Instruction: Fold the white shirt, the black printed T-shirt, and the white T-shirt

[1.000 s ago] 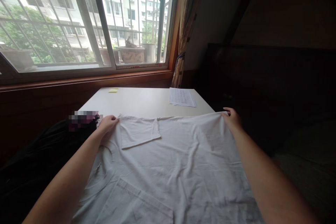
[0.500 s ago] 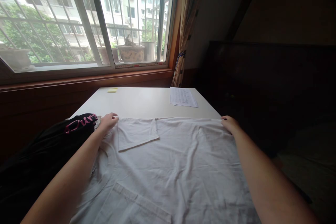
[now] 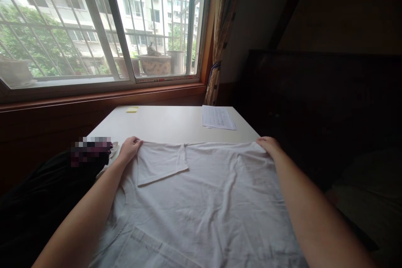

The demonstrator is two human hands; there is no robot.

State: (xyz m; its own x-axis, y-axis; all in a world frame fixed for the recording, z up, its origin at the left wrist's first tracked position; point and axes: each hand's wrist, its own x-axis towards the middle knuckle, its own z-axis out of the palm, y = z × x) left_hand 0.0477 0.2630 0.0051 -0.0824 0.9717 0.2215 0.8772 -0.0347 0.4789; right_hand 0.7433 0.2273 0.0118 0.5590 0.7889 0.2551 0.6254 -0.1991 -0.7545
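A white T-shirt (image 3: 207,192) lies spread over the near part of a white table (image 3: 163,125), with its far edge running between my hands. One short sleeve is folded over its body near the left hand. My left hand (image 3: 131,147) is closed on the far left corner of the shirt, at the sleeve. At the far right corner, my right hand (image 3: 268,145) pinches the cloth. Wrinkles run down the shirt's middle, and its near end passes out of the picture.
Black cloth (image 3: 53,184) is heaped left of the shirt. A yellow sticky note (image 3: 132,109) and some printed sheets (image 3: 219,117) lie at the table's back. Behind are a barred window (image 3: 94,29) and a tied curtain (image 3: 216,67).
The right hand and the shirt's far right corner have moved slightly left. The left hand stays nearly in place, its fingers now closer on the cloth. The view has shifted a little.
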